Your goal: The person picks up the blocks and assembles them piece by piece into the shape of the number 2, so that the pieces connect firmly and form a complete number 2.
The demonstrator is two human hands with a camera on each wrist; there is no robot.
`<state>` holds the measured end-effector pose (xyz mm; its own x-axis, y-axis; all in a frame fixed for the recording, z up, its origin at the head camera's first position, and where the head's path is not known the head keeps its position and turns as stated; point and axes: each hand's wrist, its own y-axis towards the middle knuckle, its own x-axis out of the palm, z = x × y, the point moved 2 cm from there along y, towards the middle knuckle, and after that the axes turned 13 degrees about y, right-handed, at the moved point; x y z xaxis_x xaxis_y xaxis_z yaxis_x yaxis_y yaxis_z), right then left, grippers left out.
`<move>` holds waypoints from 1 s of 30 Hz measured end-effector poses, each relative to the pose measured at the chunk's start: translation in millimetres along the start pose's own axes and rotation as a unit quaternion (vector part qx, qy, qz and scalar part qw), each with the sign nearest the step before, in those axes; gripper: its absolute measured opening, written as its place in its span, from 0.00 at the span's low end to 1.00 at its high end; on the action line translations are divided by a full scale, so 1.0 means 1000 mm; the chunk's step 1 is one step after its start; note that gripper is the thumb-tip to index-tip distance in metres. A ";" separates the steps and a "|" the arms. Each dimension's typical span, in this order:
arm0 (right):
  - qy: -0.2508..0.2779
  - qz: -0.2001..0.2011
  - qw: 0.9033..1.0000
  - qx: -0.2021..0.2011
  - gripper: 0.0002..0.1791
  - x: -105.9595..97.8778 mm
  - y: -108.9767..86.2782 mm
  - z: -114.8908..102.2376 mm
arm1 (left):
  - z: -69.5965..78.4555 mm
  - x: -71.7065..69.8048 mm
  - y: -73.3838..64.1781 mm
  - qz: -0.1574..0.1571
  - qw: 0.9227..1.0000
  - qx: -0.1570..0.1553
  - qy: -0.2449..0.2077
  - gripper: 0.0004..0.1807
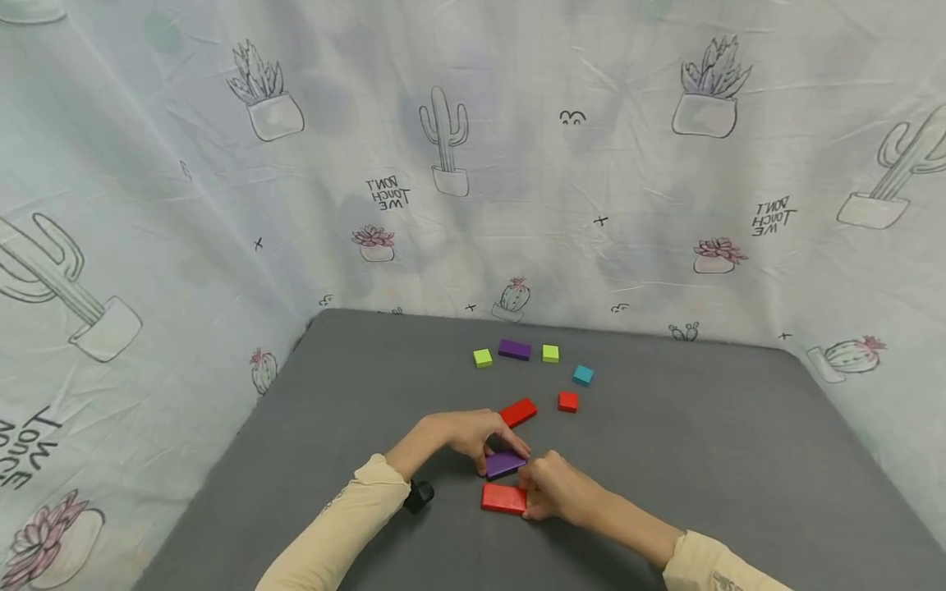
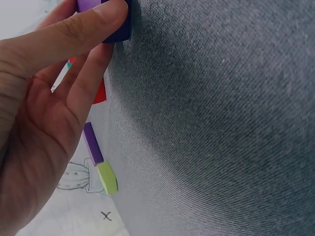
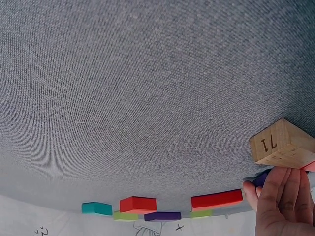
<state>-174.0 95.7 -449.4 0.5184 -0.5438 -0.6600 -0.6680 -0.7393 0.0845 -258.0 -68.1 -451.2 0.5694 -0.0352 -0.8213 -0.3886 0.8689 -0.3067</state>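
Currently pinches purple block [image 1: 504,465] in left hand [image 1: 470,435], aslant toward worktop's right edge [image 1: 850,468], beyond red block [image 1: 502,498] gripped in right hand [image 1: 559,488].

Bench [image 1: 665,443]: matt woven cloth, ribbed. Numbered block [image 3: 281,143]: bare wood side, visible grain. Backdrop [image 1: 517,156]: creased printed cloth.

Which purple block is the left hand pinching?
The nearer purple block, just beyond the nearest red block; the other purple block lies farther back, untouched, between two lime blocks.
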 end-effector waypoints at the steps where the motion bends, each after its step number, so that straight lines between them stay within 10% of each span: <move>1: -0.002 0.000 1.000 0.002 0.15 0.000 0.001 0.000 | 0.000 0.000 -0.001 -0.001 1.000 -0.001 0.003 0.38; 30: 0.015 0.002 1.000 0.015 0.12 0.000 0.002 0.003 | 0.011 0.003 0.006 0.002 1.000 0.019 -0.005 0.40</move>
<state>-177.3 95.8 -451.5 0.5309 -0.5588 -0.6371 -0.6861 -0.7247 0.0639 -250.9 -57.3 -450.1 0.5756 -0.0271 -0.8173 -0.3637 0.8867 -0.2856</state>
